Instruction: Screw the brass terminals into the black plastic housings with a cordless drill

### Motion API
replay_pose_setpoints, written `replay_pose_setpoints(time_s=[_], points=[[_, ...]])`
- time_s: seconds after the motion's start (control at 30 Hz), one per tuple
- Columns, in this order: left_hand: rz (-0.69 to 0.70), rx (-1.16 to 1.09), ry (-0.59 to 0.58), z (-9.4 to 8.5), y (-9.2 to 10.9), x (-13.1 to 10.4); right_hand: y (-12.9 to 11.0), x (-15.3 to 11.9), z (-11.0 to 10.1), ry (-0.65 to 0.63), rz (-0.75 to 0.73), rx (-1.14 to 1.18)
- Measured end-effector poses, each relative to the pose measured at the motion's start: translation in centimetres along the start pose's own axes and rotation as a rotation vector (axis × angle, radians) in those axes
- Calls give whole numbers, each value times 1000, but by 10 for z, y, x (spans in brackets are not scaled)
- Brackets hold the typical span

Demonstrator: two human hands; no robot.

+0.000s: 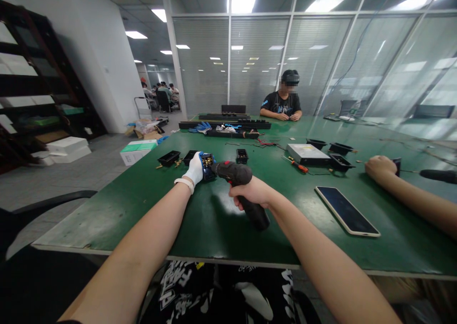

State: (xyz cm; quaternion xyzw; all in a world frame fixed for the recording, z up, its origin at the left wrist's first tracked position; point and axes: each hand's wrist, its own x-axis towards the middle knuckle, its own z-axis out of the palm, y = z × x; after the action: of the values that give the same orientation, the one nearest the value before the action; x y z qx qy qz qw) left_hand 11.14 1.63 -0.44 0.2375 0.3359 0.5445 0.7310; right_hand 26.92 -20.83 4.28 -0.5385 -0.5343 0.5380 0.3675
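Observation:
My left hand (194,169), in a white and blue glove, is closed around a small black box (208,166) with brass-coloured parts inside, tilted up above the green table. My bare right hand (250,191) is wrapped round the handle of a black power drill (233,172), which points left. The drill's front end is at the open side of the box; whether its tip touches a part is too small to tell. A black box (242,156) sits beyond the drill, and another (169,158) lies left of my glove with small brass pieces beside it.
On the green table (143,209) lie a phone (347,210), a white-topped case (307,153), an orange screwdriver (299,166) and blue gloves (202,127). Another person's hand (382,167) is at the right. A person (283,100) sits across the table.

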Motion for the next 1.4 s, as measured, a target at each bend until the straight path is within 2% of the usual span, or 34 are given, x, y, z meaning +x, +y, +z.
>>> replay_pose_setpoints(time_s=[0.5, 0.67, 0.87, 1.4], points=[[-12, 7, -38, -1, 2, 1, -2, 0, 1, 15, 5, -3], [44, 31, 14, 2, 2, -2, 0, 0, 0, 10, -3, -1], [-14, -9, -2, 4, 3, -9, 3, 2, -1, -2, -15, 7], [-2, -1, -9, 3, 3, -8, 1, 1, -1, -3, -5, 4]])
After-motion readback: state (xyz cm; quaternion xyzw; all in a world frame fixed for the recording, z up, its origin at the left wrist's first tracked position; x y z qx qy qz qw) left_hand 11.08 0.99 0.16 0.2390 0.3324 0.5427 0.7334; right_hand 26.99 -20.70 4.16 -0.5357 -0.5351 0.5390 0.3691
